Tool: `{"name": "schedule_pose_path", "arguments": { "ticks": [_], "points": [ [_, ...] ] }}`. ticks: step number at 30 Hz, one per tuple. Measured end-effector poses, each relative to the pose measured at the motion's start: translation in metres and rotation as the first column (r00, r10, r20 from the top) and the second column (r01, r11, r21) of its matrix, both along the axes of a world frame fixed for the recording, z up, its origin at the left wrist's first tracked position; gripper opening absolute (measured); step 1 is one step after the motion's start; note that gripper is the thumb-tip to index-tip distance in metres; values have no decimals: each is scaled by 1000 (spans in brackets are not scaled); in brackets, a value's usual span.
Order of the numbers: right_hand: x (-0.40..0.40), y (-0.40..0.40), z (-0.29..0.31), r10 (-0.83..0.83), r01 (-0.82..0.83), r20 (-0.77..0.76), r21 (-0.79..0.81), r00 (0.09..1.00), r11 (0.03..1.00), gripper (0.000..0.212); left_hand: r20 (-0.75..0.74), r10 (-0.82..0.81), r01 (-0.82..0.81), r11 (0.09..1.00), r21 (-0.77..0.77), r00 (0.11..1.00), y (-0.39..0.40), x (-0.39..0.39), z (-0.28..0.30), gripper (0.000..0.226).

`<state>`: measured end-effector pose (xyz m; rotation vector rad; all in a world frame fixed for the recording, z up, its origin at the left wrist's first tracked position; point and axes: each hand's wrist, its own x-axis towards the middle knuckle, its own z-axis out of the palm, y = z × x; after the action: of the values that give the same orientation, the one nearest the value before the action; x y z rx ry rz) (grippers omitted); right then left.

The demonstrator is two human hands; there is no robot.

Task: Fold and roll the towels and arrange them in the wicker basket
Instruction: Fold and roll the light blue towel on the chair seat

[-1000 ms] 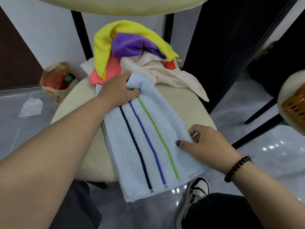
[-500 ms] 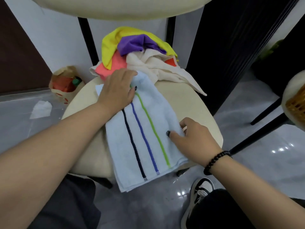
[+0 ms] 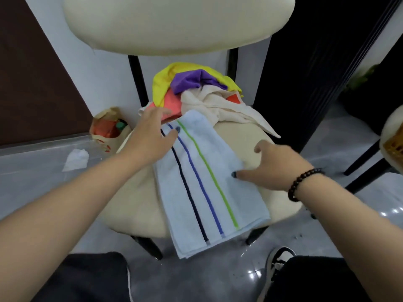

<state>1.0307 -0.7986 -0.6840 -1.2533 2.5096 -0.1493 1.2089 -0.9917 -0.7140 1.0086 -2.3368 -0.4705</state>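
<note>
Striped light-blue towel [image 3: 209, 184] flat on cream chair seat [image 3: 135, 203], near end overhanging. Right hand [image 3: 277, 168]: fingers straight, pressing towel's right edge. Left hand [image 3: 152, 136]: fingers spread wide on far end. Behind: heap of coloured towels [image 3: 196, 90]. Wicker basket [image 3: 394, 144] at far right.

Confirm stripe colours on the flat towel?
Striped towel: light blue with three lengthwise stripes, black, blue and lime green. Head view, the only one.

wicker basket [image 3: 394, 147] cut off at right edge, paper bag [image 3: 104, 127] contents unclear
</note>
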Motion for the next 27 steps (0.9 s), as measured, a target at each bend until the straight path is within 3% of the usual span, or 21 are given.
{"name": "schedule_pose_path", "arguments": {
  "ticks": [3,5,8,11,14,18,19,21,23,25,27],
  "points": [
    [-22,-35,12,-18,19,9,-182,1000,983,86,-29,159,-156,984,91,987,-50,-30,18,65],
    [-38,-67,9,-15,38,77,-308,997,951,81,11,214,-213,964,156,977,-80,-49,21,80],
    [-63,-119,1,-17,74,125,-469,992,880,69,93,210,-223,962,156,973,-115,-68,22,105],
    [-94,-167,0,2,51,95,-557,995,829,71,149,185,-212,958,195,971,-150,-78,27,131],
    [-118,-213,3,158,-127,22,-489,987,863,83,190,118,-175,934,313,975,-178,-84,29,144],
    [-123,-271,3,320,-291,12,-389,947,874,97,164,-14,-57,906,419,986,-212,-90,7,119],
    [-121,-284,3,342,-312,26,-348,939,884,103,129,-47,-17,891,454,991,-211,-91,5,105],
    [-118,-307,1,359,-332,87,-226,929,916,115,125,-124,44,860,509,984,-205,-92,0,58],
    [-121,-322,-6,387,-375,187,-95,903,922,101,135,-182,93,864,495,974,-199,-91,-9,49],
    [-125,-330,-17,368,-395,347,6,862,919,67,162,-186,104,902,418,969,-195,-85,-21,80],
    [-120,-330,-27,384,-436,396,46,834,899,42,199,-143,70,939,336,969,-197,-80,-32,100]
  ]
}}
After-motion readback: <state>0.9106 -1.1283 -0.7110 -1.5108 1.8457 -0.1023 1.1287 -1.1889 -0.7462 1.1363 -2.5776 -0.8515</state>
